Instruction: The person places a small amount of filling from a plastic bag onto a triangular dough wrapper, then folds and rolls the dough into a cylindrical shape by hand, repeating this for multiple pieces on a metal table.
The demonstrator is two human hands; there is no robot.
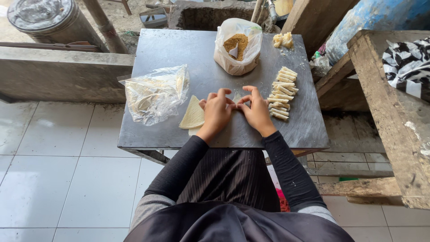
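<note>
Our left hand (216, 112) and right hand (256, 110) meet on the worktop (179, 49), fingers (244, 99) pinching a thin wrapper (236, 97) (mostly hidden), beside finished rolls (282, 92) and stacked wrappers (193, 114).

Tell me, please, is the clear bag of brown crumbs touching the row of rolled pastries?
Apart: the head view shows bare grey table between bag of crumbs and rolled pastries.

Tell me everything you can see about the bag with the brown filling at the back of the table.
The bag is clear thin plastic, standing upright with its mouth rolled open. It holds brown crumbly filling with a small pale scoop-like piece stuck in it. It sits at the far middle of the grey table, apart from both hands, the rolls and the other bag. Nothing touches it but the table.
</note>
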